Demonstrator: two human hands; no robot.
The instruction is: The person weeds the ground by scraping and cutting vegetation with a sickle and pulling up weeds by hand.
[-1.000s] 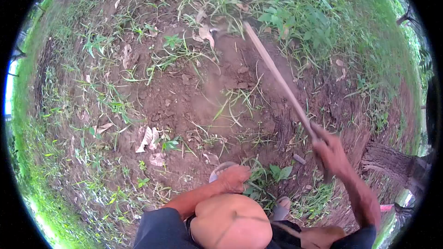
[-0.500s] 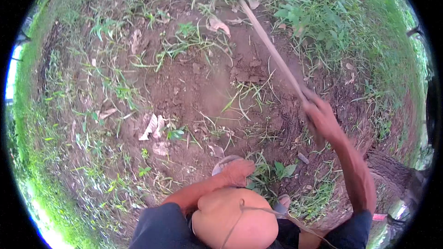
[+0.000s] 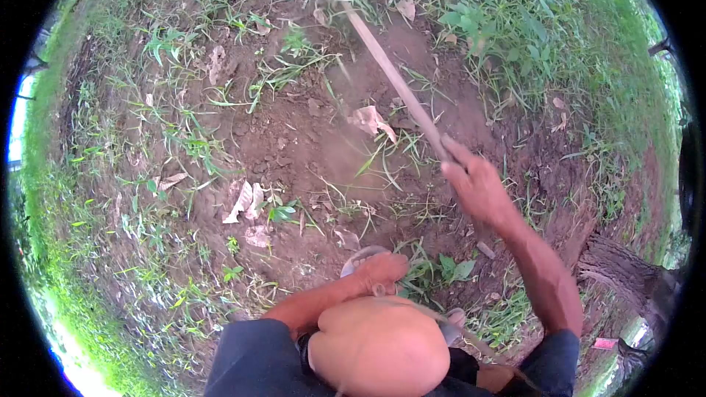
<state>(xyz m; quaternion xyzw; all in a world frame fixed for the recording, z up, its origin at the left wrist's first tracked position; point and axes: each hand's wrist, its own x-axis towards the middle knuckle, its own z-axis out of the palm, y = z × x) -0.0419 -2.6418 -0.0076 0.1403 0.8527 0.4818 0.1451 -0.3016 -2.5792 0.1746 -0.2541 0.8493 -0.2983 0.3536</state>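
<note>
My right hand (image 3: pixel 474 180) is closed round the lower end of a long wooden-handled tool (image 3: pixel 393 77). The handle slants up and left over bare soil, and its far end meets the grass at the top, where the tool's head is blurred. My left hand (image 3: pixel 382 270) rests low in front of my bent knee (image 3: pixel 382 345), fingers curled under and partly hidden; I cannot tell if anything is in them. Just behind it shows the pale edge of a shoe (image 3: pixel 355 259). Green weeds (image 3: pixel 452 270) stand right beside that hand.
A dry curled leaf (image 3: pixel 373 121) lies on loose soil left of the handle. More dry leaves (image 3: pixel 243 202) are scattered to the left. Leafy weeds (image 3: pixel 500 26) grow thick at the upper right. A tree trunk (image 3: pixel 618 268) is at the right edge.
My right hand and the tool have swung left and slightly up. A large dry leaf has shifted down toward the middle of the soil. My left hand has stayed in place.
</note>
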